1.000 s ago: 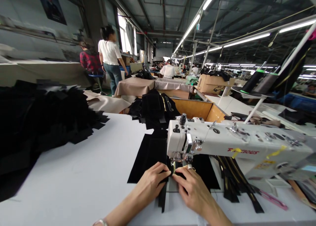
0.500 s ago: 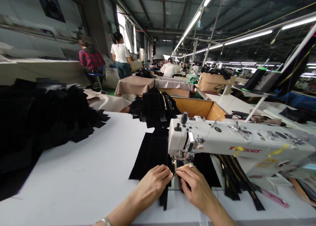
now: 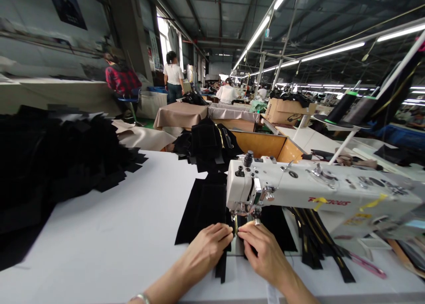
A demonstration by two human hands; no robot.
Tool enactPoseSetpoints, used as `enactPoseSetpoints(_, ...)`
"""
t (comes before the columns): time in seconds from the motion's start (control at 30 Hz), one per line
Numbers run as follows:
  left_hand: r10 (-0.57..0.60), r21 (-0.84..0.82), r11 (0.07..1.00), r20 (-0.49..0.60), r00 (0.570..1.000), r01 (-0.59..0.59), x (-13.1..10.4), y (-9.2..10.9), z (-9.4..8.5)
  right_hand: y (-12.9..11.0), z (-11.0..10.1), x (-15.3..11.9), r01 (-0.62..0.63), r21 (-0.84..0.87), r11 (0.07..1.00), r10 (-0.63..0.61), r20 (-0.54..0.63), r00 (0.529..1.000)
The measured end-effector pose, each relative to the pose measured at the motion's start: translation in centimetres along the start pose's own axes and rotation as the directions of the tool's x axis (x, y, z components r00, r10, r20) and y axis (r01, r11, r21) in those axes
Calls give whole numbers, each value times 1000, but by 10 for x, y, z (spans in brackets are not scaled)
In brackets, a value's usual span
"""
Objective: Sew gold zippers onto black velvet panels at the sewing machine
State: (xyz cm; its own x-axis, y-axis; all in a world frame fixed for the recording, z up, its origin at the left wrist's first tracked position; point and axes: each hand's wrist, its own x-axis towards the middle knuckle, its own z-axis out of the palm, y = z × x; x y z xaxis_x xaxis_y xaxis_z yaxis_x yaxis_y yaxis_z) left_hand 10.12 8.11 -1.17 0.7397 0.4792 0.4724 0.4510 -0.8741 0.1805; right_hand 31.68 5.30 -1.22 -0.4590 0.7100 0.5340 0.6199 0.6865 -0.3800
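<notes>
Under the needle area of a white sewing machine [image 3: 245, 184] lies a piece of black fabric [image 3: 203, 213], spread out on both sides of the machine head. A zipper with gold teeth [image 3: 236, 224] runs along it, just in front of the presser foot. My left hand [image 3: 210, 246] has its fingers pressed together on the zipper's left edge. From the other side, my right hand [image 3: 262, 248] pinches the right edge, its fingertips close to the left ones. A narrow black strip [image 3: 220, 268] hangs toward me below my left hand. The fingertips partly hide their grip.
A large heap of black pieces [image 3: 59, 162] covers the table's left side. More black pieces [image 3: 209, 142] lie behind the machine. Gold-toothed zippers [image 3: 314, 235] and pink-handled tool [image 3: 368, 266] lie at right. Thread cones [image 3: 343, 107] stand above. Several people sit or stand further back.
Both hands stay almost in place at the zipper. The fabric's left part has shifted slightly toward me. In the background, a standing person in a white top has moved right.
</notes>
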Motion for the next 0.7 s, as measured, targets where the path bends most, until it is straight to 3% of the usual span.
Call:
enactPoseSetpoints(0.43,12,-119,993,4,1000,-11,5,-14,0,3,0,1,-12,-75,997,17,66,998)
enactPoseSetpoints(0.7,-195,-178,968,-82,977,178,7,-19,6,6,3,7,-72,-69,995,72,-4,997)
